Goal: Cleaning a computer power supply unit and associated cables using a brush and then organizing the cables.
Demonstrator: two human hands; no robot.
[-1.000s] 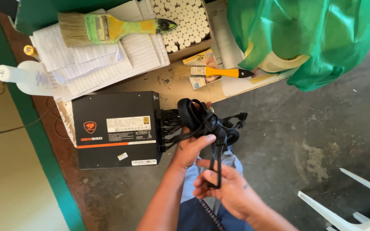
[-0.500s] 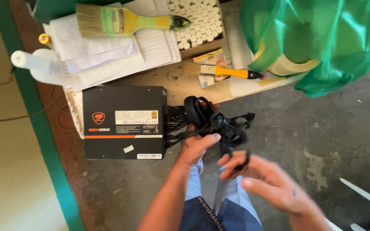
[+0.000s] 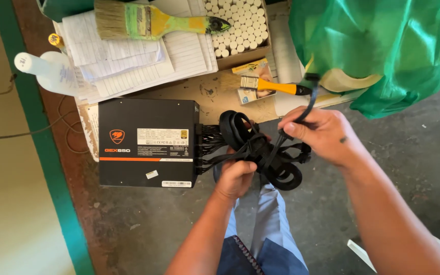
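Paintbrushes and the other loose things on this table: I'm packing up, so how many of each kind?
Paintbrushes: 2, large green-yellow and small orange-handled
Black power supply box: 1
Cable bundle: 1
White bottle: 1
Green bag: 1
Total: 6

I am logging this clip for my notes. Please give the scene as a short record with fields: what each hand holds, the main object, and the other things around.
left hand: left hand grips the bundle of black cables
right hand: right hand pinches one black cable end, raised above the bundle
main object: black box-shaped power supply, flat on the table edge, cables coming out of its right side
brushes: large brush on the papers; small orange-handled brush
other: green plastic bag, box of white cylinders, clear bottle
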